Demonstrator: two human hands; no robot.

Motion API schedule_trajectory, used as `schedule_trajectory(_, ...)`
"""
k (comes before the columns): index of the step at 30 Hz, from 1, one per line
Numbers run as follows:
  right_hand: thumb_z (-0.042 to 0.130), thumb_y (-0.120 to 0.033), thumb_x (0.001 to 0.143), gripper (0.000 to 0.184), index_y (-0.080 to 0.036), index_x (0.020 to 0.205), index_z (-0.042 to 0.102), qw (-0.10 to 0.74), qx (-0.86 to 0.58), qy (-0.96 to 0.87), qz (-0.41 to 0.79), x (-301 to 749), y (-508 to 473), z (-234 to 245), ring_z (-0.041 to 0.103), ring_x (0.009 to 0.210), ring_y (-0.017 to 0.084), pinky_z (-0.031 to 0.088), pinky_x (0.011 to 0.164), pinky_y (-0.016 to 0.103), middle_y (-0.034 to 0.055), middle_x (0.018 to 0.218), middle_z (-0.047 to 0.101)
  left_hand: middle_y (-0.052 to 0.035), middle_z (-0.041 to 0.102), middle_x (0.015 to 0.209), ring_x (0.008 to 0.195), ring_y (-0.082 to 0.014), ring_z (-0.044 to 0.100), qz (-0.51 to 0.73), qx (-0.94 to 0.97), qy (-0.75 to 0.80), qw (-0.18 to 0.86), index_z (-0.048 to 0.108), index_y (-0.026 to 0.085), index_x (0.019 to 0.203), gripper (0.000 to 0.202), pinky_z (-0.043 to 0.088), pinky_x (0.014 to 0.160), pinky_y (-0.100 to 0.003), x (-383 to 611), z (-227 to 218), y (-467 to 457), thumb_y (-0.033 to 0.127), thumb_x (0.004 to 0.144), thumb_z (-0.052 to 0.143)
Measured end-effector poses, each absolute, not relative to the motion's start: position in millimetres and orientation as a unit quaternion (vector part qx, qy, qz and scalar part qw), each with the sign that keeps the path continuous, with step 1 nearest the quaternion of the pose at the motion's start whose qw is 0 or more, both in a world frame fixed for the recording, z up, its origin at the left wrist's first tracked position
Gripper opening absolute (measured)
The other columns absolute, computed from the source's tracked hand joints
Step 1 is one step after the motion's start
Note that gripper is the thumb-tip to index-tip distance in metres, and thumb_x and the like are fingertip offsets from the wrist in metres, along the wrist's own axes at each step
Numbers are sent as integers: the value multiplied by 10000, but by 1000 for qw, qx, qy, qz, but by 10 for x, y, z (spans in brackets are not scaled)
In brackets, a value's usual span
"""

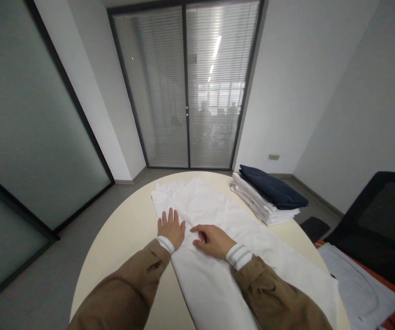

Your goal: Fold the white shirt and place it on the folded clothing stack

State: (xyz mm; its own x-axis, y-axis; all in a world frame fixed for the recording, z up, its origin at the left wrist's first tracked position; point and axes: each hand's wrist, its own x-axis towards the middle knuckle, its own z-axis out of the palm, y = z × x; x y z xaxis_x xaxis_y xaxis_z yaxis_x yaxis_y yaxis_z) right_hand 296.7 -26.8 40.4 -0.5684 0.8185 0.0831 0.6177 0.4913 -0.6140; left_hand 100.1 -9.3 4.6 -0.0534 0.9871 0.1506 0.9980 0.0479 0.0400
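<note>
A white garment [218,215] lies spread across the round cream table [125,238]. My left hand [171,228] rests flat on its left part, fingers stretched out and pointing away from me. My right hand [211,240] lies on the cloth just to the right, index finger pointing left and the other fingers curled under; whether they pinch fabric is not clear. Both arms wear brown sleeves with white striped cuffs.
A stack of folded white clothes [262,204] topped by a folded navy piece [273,188] sits at the table's far right. A black chair [379,220] and papers [359,284] on an orange surface stand at the right. Glass doors with blinds [187,87] are ahead.
</note>
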Motion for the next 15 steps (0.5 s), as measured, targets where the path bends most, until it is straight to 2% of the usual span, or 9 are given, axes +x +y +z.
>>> schedule_trajectory(2, 689, -299, 790, 446, -218, 1227, 657, 176, -410, -851, 275, 2996, -276, 422, 559, 698, 138, 410, 687, 249, 7, 849, 651, -162, 245, 1616, 1464, -414, 231, -68, -692, -719, 14, 375, 98, 1511, 616, 254, 1151, -550, 945, 8, -27, 416, 986, 325)
schedule_trajectory(5, 666, -233, 801, 401, -213, 1202, 669, 170, -403, -855, 277, 3009, -276, 415, 555, 719, 138, 425, 730, 255, 13, 867, 648, -162, 236, 1619, 1473, -403, 217, -78, -692, -718, -4, 353, 102, 1519, 617, 254, 1150, -558, 857, 1, 75, 417, 992, 290)
schedule_trajectory(7, 626, -201, 832, 360, -208, 1189, 675, 167, -404, -854, 282, 2999, -277, 407, 560, 736, 139, 432, 758, 258, 17, 872, 648, -169, 264, 1609, 1464, -392, 240, -88, -686, -722, 5, 369, 107, 1509, 603, 266, 1143, -555, 839, 36, 72, 412, 995, 289)
schedule_trajectory(9, 603, -191, 849, 362, -199, 1204, 671, 160, -408, -855, 279, 2985, -292, 422, 571, 765, 148, 441, 794, 270, 32, 893, 645, -195, 347, 1562, 1415, -372, 328, -100, -684, -722, 31, 426, 100, 1469, 570, 314, 1116, -519, 860, 91, -10, 391, 990, 324)
schedule_trajectory(12, 632, -261, 843, 448, -202, 1287, 638, 119, -417, -864, 257, 2988, -350, 515, 592, 861, 190, 447, 869, 322, 77, 987, 631, -208, 501, 1409, 1261, -344, 471, -110, -693, -710, 59, 519, 120, 1388, 512, 412, 1010, -481, 942, 149, -225, 390, 974, 382)
schedule_trajectory(15, 738, -443, 751, 671, -260, 1376, 576, 42, -420, -876, 233, 3043, -425, 649, 569, 1030, 285, 439, 922, 426, 118, 1134, 592, -203, 496, 1423, 1281, -380, 446, -101, -705, -700, 55, 504, 151, 1417, 574, 388, 1021, -532, 1028, 113, -397, 493, 973, 382)
